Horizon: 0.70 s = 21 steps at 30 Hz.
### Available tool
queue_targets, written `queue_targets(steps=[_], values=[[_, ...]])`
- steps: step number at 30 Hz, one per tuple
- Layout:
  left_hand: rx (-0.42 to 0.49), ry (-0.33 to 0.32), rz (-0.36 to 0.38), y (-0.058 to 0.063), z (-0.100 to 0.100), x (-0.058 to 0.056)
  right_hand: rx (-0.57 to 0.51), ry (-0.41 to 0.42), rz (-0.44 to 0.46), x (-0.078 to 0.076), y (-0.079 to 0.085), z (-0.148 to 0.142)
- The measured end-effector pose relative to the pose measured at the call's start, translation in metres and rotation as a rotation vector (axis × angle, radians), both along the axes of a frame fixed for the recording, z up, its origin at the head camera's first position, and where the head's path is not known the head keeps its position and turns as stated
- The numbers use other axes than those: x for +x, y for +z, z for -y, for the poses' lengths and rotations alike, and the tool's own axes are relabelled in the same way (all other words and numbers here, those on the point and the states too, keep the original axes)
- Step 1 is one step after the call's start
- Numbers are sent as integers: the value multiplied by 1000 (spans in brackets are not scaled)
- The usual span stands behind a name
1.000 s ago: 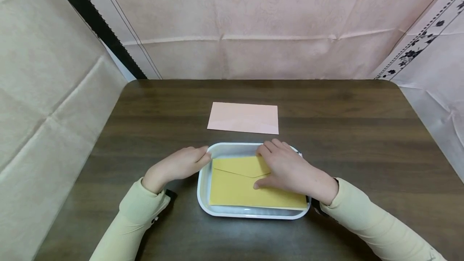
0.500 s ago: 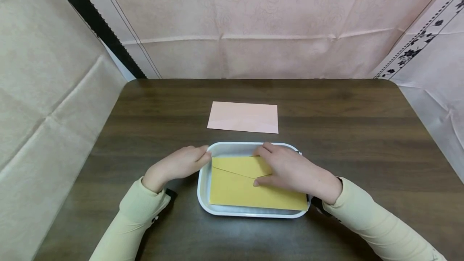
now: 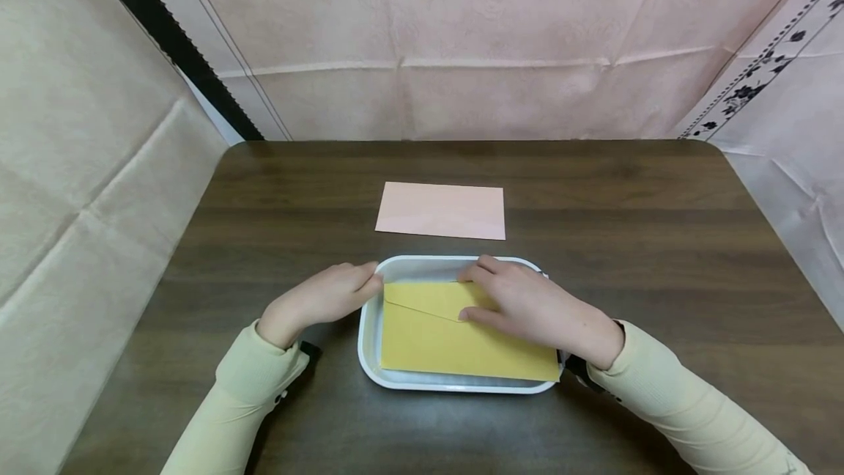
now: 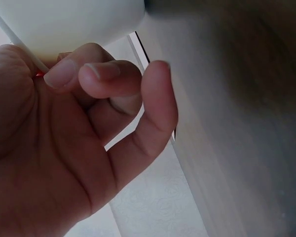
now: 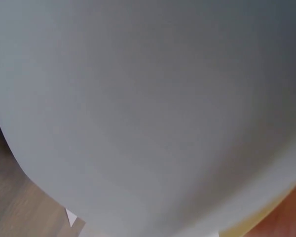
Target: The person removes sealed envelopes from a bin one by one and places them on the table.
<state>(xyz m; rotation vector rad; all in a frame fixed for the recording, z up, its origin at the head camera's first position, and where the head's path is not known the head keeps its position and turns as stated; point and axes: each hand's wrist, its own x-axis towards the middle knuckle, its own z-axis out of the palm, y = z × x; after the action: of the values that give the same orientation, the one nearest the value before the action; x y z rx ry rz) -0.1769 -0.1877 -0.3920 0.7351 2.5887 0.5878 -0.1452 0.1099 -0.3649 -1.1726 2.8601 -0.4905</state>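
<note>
A yellow envelope (image 3: 428,347), its pointed flap facing up, lies in a shallow white tray (image 3: 455,389). The envelope's near right corner overlaps the tray rim. At the far left corner of the tray, my left hand (image 3: 321,297) pinches the rim; the left wrist view shows its fingers (image 4: 159,98) curled beside the tray. My right hand (image 3: 530,308) holds the envelope at its right part, fingertips over the far edge and thumb on the upper face. The tray's pale wall (image 5: 138,113) fills most of the right wrist view, hiding the fingers there.
Beyond the tray, a pale pink paper rectangle (image 3: 440,211), perhaps an envelope, lies flat on the dark wooden table (image 3: 613,204). Pale patterned cloth (image 3: 488,35) hangs behind the table and at both sides.
My right fingers have bent in at the envelope's far edge, and the thumb has shifted slightly on its face. The left hand keeps its place on the tray.
</note>
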Motion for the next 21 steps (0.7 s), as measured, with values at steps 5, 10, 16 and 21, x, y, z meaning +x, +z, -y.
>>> queue_targets(steps=[5,10,16,21], values=[[2,10,19,-1,0,-1,-3,-3,9,0,0,-1],[9,12,29,-2,-1,-1,-11,-9,15,0,1,-2],[17,29,42,-2,-2,-2,-37,-22,36,-1,5,-5],[12,28,65,-2,-1,-1,-43,-42,48,-2,7,-11]])
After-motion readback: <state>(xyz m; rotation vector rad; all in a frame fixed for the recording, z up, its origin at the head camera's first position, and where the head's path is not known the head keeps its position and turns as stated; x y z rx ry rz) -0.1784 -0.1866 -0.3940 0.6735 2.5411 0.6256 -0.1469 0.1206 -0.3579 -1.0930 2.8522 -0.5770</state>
